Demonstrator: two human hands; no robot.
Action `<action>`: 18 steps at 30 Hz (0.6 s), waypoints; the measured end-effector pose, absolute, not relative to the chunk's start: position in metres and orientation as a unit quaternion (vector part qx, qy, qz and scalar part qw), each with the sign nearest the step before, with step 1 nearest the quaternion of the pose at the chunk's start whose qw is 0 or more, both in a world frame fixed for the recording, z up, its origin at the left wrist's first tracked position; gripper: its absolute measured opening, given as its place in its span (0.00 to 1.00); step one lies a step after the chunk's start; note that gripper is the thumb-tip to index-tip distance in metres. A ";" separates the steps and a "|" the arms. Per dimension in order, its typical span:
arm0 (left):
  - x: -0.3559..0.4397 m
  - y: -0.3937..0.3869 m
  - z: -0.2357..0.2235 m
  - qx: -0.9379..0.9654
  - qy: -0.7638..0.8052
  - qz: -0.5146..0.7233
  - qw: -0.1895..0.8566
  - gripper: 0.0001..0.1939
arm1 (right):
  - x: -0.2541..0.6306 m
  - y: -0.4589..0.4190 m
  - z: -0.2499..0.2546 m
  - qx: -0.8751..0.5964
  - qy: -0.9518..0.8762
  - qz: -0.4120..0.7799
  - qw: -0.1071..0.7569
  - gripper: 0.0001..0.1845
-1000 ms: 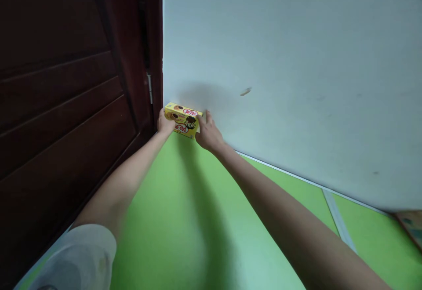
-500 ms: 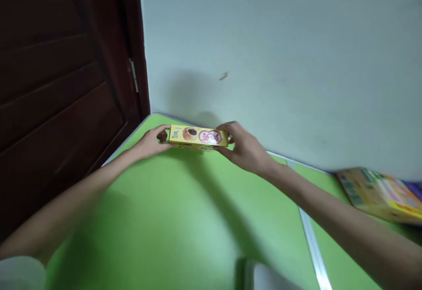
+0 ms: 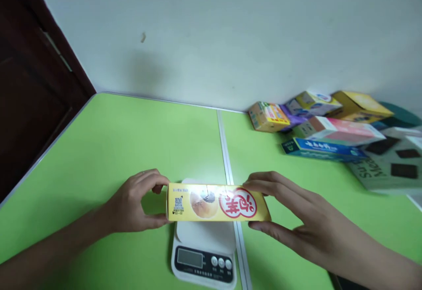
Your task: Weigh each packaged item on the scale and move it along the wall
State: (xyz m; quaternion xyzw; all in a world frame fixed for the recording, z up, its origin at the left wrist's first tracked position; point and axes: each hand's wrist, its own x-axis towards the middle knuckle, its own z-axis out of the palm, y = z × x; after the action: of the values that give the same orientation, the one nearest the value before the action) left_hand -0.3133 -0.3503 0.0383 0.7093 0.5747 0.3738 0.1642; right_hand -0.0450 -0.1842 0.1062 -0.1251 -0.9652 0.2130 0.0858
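Observation:
A yellow snack box [image 3: 194, 202] with a round pastry picture and red lettering is held level between both hands. My left hand [image 3: 136, 202] grips its left end, thumb below and fingers above. At the right end, my right hand [image 3: 293, 211] pinches it the same way. Under and behind the box is a white kitchen scale [image 3: 206, 239], its upper part partly hidden by the box. The scale's display looks blank. Whether the box touches the scale's plate I cannot tell.
Several packages crowd the table's right side by the wall: a small orange-and-tan carton [image 3: 267, 116], a pink-and-white box [image 3: 346, 129], a blue box [image 3: 323, 149] and a large pale box [image 3: 395, 167]. A metal strip [image 3: 224, 145] crosses the green table [image 3: 158, 136]. A dark door [image 3: 29, 83] stands left.
Both hands have brought the yellow box from the table's far left corner, nearer to me and over the scale. The view has turned right, showing the scale and the pile of packages.

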 end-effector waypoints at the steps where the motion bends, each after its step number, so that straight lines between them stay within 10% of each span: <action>1: -0.307 -0.351 0.038 0.710 0.582 0.356 0.177 0.19 | -0.036 -0.186 0.101 -0.135 -0.963 0.216 0.089 0.18; 8: -0.310 -0.355 0.059 0.614 0.734 0.136 0.257 0.51 | 0.010 -0.186 0.088 -0.194 -0.939 0.259 0.114 0.36; 18: -0.313 -0.360 0.035 0.599 0.724 0.182 0.290 0.38 | -0.011 -0.194 0.083 -0.165 -0.910 0.369 0.096 0.32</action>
State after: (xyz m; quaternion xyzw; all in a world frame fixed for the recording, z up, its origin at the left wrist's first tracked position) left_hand -0.3127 -0.3604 0.0347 0.5992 0.7236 0.1816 0.2904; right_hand -0.0109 -0.1938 0.0827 -0.1648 -0.9098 0.3688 0.0955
